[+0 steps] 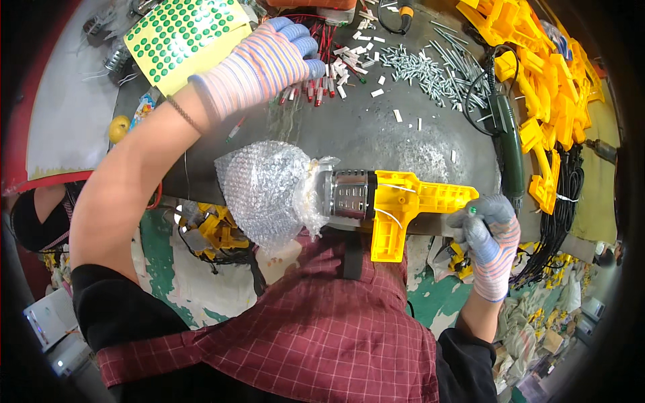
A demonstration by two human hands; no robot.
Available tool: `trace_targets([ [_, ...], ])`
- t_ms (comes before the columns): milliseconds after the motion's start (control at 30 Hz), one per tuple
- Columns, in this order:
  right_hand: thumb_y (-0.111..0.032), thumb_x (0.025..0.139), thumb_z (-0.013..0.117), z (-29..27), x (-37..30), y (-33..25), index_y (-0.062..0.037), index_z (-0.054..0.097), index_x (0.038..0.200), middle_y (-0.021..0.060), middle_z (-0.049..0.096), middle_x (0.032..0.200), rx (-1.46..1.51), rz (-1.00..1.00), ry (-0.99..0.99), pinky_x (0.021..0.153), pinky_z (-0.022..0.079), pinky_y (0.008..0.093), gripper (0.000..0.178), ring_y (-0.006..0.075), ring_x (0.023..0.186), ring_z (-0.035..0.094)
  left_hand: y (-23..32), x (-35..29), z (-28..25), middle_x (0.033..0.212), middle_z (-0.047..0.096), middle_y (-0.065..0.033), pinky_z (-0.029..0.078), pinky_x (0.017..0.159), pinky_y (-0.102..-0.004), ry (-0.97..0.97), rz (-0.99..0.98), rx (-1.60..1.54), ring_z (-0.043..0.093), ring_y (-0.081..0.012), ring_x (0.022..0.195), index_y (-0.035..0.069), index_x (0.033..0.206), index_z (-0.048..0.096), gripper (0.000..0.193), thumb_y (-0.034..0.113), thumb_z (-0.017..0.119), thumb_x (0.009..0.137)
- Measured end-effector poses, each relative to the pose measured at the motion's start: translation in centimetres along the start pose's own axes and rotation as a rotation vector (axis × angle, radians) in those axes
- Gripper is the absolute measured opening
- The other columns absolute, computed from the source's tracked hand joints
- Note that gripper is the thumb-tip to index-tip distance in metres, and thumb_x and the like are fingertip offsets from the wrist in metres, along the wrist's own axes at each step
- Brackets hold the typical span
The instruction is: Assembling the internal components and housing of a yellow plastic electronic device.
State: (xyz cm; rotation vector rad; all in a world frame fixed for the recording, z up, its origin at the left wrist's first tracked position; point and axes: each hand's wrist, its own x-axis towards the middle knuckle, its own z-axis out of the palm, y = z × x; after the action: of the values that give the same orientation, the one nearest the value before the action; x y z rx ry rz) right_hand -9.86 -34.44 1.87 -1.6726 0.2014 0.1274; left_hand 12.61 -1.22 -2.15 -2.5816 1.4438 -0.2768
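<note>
A yellow plastic pistol-shaped housing half (396,201) lies at the table's near edge, its hollow side up, with white wires inside. A perforated metal nozzle tube (350,193) sits in its left end, and crumpled bubble wrap (262,191) lies against the tube's tip. My right hand (489,235), in a striped grey-tipped glove, is closed beside the housing's right end. A small green round sticker (473,211) shows at its fingertips. My gloved left hand (275,60) reaches over red-wired parts with white connectors (322,87), fingers apart; its thumb is hidden.
A sheet of green round stickers (181,40) lies at the far left. Loose screws (420,70) are heaped at the back. A dark green corded power tool (508,144) lies right, beside piled yellow housings (544,87) and black cables (568,195).
</note>
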Motion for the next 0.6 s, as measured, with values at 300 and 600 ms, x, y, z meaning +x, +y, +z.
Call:
trace_targets([
  [300, -0.004, 0.090, 0.066, 0.4, -0.2, 0.8, -0.0007, 0.061, 0.097, 0.0070, 0.064, 0.079, -0.037, -0.067, 0.034, 0.066, 0.052, 0.0276, 0.010, 0.0140, 0.070, 0.064, -1.4, -1.1, 0.1, 0.112, 0.062, -0.0127, 0.047, 0.094, -0.0436, 0.090, -0.028, -0.231, 0.058, -0.0342, 0.109, 0.008, 0.101, 0.064, 0.023, 0.008, 0.068, 0.078],
  [600, -0.002, 0.090, 0.065, 1.4, 0.6, -0.1, -0.0002, 0.063, 0.102, 0.0076, 0.066, 0.083, -0.076, -0.051, 0.018, 0.067, 0.051, 0.0260, 0.012, 0.0128, 0.071, 0.063, -0.8, -2.0, 0.3, 0.113, 0.065, -0.0124, 0.051, 0.089, -0.0356, 0.290, -0.300, -0.551, 0.064, -0.0307, 0.101, 0.005, 0.112, 0.063, 0.023, 0.007, 0.061, 0.089],
])
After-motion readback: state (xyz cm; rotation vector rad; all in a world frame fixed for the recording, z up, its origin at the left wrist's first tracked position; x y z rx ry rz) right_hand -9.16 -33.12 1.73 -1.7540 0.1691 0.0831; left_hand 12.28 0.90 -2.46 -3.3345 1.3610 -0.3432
